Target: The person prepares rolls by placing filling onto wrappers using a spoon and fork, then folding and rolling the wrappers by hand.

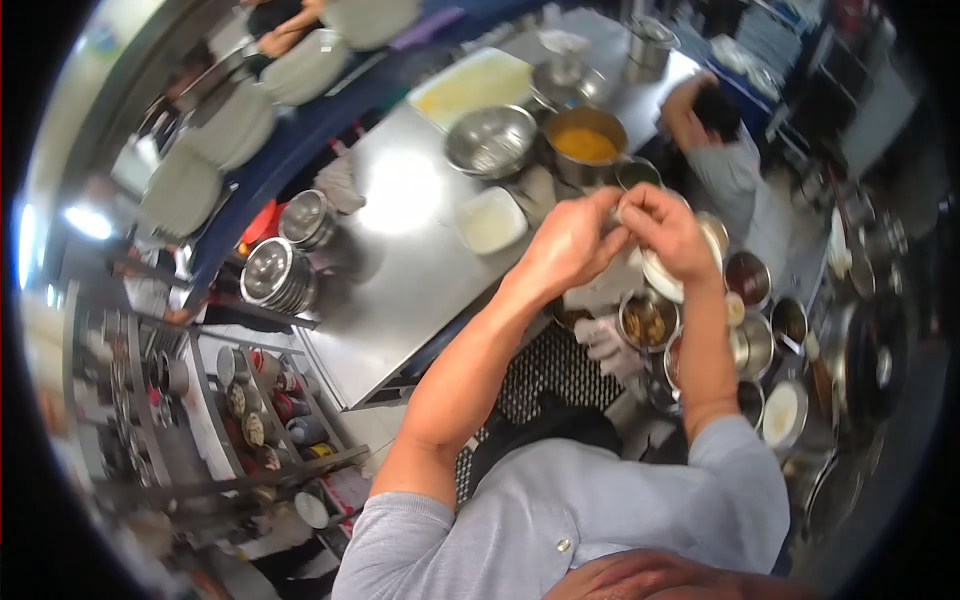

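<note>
My left hand (577, 240) and my right hand (670, 230) are raised in front of me with their fingertips meeting. Both sets of fingers are pinched together, and whatever lies between them is too small or hidden to name. Partly behind my right hand is a white round dish (662, 277). Below the hands stands a metal pot with brown food pieces (645, 321). A pot of orange-yellow liquid (585, 143) is beyond them on the steel counter.
The steel counter (410, 275) holds a large metal bowl (491, 140), a white square container (491, 221) and a pale tray (474, 87). Stacked metal bowls (270, 272) stand at left. Several pots crowd the right, near another person (720, 150). Shelves (215, 400) are at lower left.
</note>
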### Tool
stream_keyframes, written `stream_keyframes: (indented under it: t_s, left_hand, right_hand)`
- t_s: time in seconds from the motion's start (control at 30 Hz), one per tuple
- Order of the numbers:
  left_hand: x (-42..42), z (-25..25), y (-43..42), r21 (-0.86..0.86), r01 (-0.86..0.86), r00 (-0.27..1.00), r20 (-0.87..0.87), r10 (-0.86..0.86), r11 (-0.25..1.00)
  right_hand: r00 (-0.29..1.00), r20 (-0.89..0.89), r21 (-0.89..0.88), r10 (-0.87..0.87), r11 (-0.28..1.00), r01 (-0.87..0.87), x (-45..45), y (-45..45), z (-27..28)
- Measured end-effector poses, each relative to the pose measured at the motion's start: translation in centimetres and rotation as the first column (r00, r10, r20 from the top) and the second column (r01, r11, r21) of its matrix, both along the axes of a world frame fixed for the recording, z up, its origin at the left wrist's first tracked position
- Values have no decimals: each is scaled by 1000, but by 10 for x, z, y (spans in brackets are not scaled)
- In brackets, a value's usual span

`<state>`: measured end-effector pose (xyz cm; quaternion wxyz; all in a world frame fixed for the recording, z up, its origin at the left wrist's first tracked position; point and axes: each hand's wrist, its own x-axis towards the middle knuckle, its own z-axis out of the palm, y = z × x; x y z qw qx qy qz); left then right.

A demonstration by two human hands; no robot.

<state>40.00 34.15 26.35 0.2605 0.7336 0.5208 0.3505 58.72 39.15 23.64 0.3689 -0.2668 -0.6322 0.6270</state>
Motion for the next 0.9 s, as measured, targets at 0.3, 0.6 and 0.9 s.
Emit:
stream_keyframes:
  t_s: [0.3,0.6,0.9]
  left_hand:
    - [-155,5,-117,41,-433,901,-2,433,901]
    - [-350,-75,-222,-307,-663,676,146,722,683]
    - [-431,-185,-241,-462,-724,471,209,857,511]
  right_hand:
    - [859,-88,-218,504,832,-510,-170,-80,-107]
    - [784,168,-306,597,788,-534,-310,-124,-185]
    - [852,502,436,150,807,-399,-416,-54,-202]
